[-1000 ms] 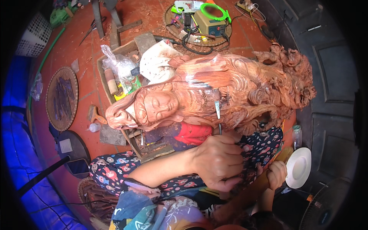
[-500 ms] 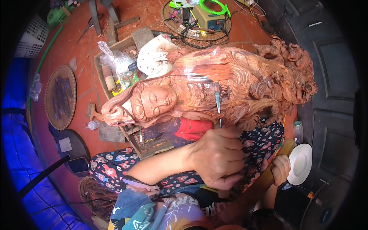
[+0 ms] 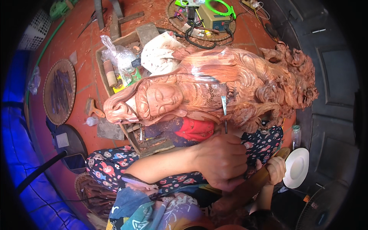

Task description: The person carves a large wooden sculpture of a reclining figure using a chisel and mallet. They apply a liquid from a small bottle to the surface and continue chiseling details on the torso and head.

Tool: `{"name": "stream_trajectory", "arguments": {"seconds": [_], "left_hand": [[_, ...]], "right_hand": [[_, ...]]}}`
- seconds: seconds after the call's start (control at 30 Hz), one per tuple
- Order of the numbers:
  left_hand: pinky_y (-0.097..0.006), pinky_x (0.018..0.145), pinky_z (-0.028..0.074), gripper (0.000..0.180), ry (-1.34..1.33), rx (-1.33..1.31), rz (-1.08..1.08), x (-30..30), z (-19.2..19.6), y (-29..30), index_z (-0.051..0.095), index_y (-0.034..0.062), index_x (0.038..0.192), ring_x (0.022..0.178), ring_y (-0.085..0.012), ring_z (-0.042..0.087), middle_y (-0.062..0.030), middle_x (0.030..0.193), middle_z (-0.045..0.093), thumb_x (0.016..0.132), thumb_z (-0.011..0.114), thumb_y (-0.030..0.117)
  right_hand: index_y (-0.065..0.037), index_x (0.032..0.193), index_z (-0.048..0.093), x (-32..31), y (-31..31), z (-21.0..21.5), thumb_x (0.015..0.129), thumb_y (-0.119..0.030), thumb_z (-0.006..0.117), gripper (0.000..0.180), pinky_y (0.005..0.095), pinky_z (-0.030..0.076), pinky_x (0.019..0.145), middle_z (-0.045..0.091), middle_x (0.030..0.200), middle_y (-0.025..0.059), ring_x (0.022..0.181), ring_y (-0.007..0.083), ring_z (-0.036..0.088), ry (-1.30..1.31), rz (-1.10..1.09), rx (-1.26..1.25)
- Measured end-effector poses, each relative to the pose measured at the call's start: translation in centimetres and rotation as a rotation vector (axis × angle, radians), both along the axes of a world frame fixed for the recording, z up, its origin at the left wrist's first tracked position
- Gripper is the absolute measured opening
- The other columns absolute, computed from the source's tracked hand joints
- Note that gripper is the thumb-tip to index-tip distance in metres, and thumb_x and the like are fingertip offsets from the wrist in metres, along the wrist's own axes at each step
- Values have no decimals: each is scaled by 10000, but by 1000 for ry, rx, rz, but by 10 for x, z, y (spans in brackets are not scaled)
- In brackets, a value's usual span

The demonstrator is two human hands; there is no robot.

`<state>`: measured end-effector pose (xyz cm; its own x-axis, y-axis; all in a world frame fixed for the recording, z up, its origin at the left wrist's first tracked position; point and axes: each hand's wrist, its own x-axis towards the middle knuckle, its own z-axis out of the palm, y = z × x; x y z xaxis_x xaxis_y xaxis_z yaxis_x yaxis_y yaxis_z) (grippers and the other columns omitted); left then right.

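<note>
A reddish-brown carved wooden statue (image 3: pixel 199 92) of a figure with a serene face lies on its back across my lap, head to the left. My left hand (image 3: pixel 222 161) is wrapped round a narrow chisel (image 3: pixel 224 107); its metal blade points away from me, with the tip on the statue's chest. The chisel's handle is hidden in my fist. To the right, my right hand (image 3: pixel 276 170) grips a long dark wooden mallet (image 3: pixel 251 188). The mallet slants down to the left, its thick end close behind my left fist.
Under the statue's head sits a wooden box (image 3: pixel 100 65) with a plastic bag and chips. Nearby are a brush (image 3: pixel 94 109), a round basket (image 3: pixel 73 96) of tools, a power unit (image 3: pixel 214 21), a glass jar (image 3: pixel 296 137), a white plate (image 3: pixel 296 168) and a fan (image 3: pixel 322 207).
My right hand and the mallet have shifted slightly left and down, with the mallet's thick end further left. The chisel stays at the same spot on the statue. The whole view has shifted a little.
</note>
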<state>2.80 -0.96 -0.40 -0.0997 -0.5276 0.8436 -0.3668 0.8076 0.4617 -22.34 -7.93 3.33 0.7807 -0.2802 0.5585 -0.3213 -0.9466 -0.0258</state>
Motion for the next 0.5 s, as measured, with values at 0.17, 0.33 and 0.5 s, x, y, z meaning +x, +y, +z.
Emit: {"name": "stream_trajectory", "arguments": {"seconds": [0.17,0.33,0.5], "left_hand": [[-328,504,343,299,47,11,-3,-2,3,0,465,128,584,554,-181,480,-3,591,422,714,626,343],[-322,490,332,293,82,51,29,-1,10,0,464,135,571,539,-180,469,-6,579,409,716,621,334],[-319,481,321,281,109,66,47,-1,15,-2,460,146,566,533,-179,463,-1,577,408,714,618,325]], "right_hand": [[-37,771,488,1,2,0,707,-110,815,342,414,505,598,576,695,119,606,286,581,30,18,24],[-44,748,511,0,2,-1,656,-80,830,334,396,514,589,583,693,104,614,273,591,10,45,1],[-47,718,508,-2,4,2,648,-63,827,327,387,517,577,580,686,97,623,272,595,-15,8,-22]]}}
